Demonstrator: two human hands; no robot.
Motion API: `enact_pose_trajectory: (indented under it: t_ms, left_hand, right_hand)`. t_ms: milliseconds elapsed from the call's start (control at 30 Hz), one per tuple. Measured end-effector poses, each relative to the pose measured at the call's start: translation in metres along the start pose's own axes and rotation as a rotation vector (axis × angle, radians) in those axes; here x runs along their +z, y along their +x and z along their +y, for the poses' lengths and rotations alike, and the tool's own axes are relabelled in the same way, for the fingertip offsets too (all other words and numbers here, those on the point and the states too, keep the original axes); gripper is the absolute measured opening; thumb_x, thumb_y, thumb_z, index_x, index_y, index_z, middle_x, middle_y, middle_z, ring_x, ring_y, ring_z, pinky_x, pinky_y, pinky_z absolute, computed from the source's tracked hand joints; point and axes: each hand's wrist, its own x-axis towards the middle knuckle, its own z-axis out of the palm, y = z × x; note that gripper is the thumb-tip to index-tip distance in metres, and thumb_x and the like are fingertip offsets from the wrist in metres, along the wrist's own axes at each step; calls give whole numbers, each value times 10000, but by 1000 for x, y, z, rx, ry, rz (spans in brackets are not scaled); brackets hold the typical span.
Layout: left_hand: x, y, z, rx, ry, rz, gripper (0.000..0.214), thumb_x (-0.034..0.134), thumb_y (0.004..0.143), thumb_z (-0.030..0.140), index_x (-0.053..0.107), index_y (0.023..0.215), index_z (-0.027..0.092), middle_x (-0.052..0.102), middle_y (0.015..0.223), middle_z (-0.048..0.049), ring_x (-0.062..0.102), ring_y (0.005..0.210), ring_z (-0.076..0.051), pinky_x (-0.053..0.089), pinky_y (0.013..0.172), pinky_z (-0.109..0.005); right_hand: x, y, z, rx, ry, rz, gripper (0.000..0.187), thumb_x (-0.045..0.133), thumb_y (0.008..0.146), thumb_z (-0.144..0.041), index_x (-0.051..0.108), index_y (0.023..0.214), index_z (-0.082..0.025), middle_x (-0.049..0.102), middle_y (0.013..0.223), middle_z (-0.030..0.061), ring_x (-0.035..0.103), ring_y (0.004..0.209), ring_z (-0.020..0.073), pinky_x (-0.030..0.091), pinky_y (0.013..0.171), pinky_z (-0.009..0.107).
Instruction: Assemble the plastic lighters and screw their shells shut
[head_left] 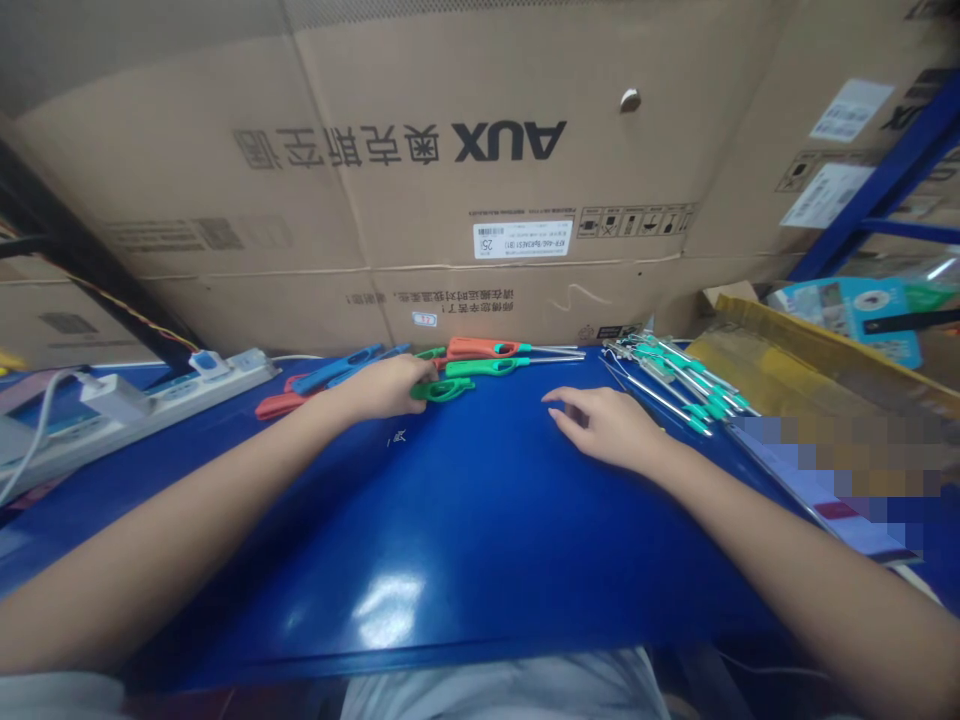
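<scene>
My left hand (394, 387) is closed, its fingertips pinching one end of a green plastic lighter handle (448, 390) at the back of the blue table. Blue lighter handles (337, 370) and red ones (277, 404) lie in a pile beside and partly behind this hand. Just past its fingers rest a red long-nosed lighter (480, 348) and a green one (480, 368), their metal tubes pointing right. My right hand (606, 422) hovers over the table with thumb and fingers apart, holding nothing. Near it lies a heap of metal lighter rods with green parts (675, 380).
A large cardboard sheet (420, 220) stands upright behind the blue table (450, 520). At left lies a white power strip (165, 400) with plugs and cords. A yellow-taped carton (795, 370) sits at right, beside a blue metal frame (862, 225).
</scene>
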Motion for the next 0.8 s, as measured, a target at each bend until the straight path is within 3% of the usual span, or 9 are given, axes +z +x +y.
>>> enact_pose_trajectory:
  t_ms: [133, 267, 333, 467, 533, 633, 733, 800]
  left_hand:
    - [-8, 2, -2, 19, -64, -13, 351, 633, 694, 266, 695, 1030, 187, 701, 1015, -70, 659, 900, -242, 500, 757, -299]
    - [-22, -4, 1, -5, -146, 19, 380, 606, 773, 362, 683, 1100, 188, 706, 998, -47, 660, 859, -208, 503, 765, -286]
    - [-27, -8, 11, -4, -186, 42, 406, 619, 789, 398, 675, 1133, 189, 703, 1017, -45, 657, 876, -202, 508, 779, -281]
    - [-23, -16, 51, 176, -232, 73, 308, 668, 790, 277, 720, 1082, 195, 688, 1082, -61, 659, 920, -213, 508, 830, -302]
    - [-14, -19, 77, 249, -264, 58, 268, 655, 805, 188, 727, 1063, 194, 680, 1057, -60, 663, 910, -203, 511, 852, -300]
    - [2, -24, 109, 298, -301, 11, 265, 661, 848, 169, 716, 1107, 182, 655, 1071, -73, 664, 910, -205, 525, 846, -299]
    - [18, -27, 124, 320, -299, -7, 291, 677, 891, 227, 685, 1179, 184, 643, 1096, -90, 659, 964, -237, 537, 831, -318]
    - [26, -28, 124, 290, -311, 1, 318, 656, 917, 247, 657, 1229, 185, 639, 1122, -100, 650, 1015, -253, 539, 883, -347]
  right_hand:
    - [-1, 0, 1, -1, 3, -6, 332, 500, 956, -330, 695, 1218, -270, 763, 826, 0, 691, 757, 194, 410, 636, 286]
    - [1, -1, 1, -34, 31, 45, 319, 500, 961, -325, 698, 1203, -261, 757, 852, 9, 675, 737, 186, 439, 661, 294]
    - [1, -2, 0, -76, 84, 126, 330, 501, 965, -320, 669, 1240, -246, 748, 957, 28, 649, 709, 166, 465, 685, 297]
    - [-3, -5, -6, -206, 226, 271, 320, 602, 931, -365, 633, 1218, -227, 672, 1078, 63, 625, 801, 167, 500, 764, 299]
    - [-8, -7, -9, -323, 293, 205, 253, 664, 904, -387, 665, 1102, -229, 638, 1071, 60, 623, 898, 179, 497, 828, 297]
    - [-12, -11, -10, -442, 283, -49, 195, 720, 877, -407, 707, 976, -239, 589, 1102, 45, 618, 946, 174, 480, 839, 287]
    - [-11, -14, -11, -426, 164, -253, 179, 716, 889, -415, 706, 876, -236, 590, 1063, 17, 616, 858, 152, 445, 722, 265]
    - [-11, -14, -10, -394, 109, -288, 186, 705, 901, -404, 684, 847, -227, 604, 989, 1, 603, 793, 143, 409, 663, 257]
